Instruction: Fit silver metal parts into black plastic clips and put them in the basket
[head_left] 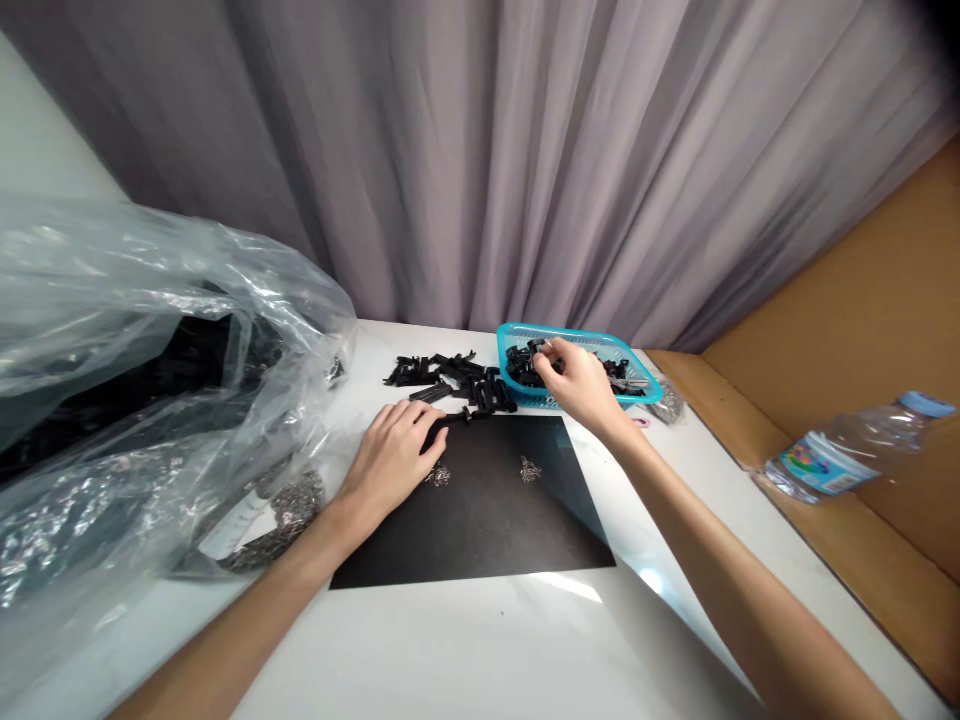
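Observation:
My left hand (397,450) is at the back left of a black mat (487,530), its thumb and fingers closed round a slim black plastic part (453,417) that sticks out to the right. Beyond it lies a loose pile of similar black plastic parts (469,372). My right hand (576,380) is over a blue plastic basket (637,352) filled with black parts. Its thumb and fingertips are pinched together among them; what they grip is not clear. Two small heaps of metal pieces, the left heap (439,475) and the right heap (530,469), rest on the mat.
A big clear plastic bag (285,260) with black contents fills the left side. Near it lies a bag of small metal pieces (292,505) with a white label. At right, a water bottle (840,462) lies by cardboard (847,310). A grey curtain (442,160) hangs behind.

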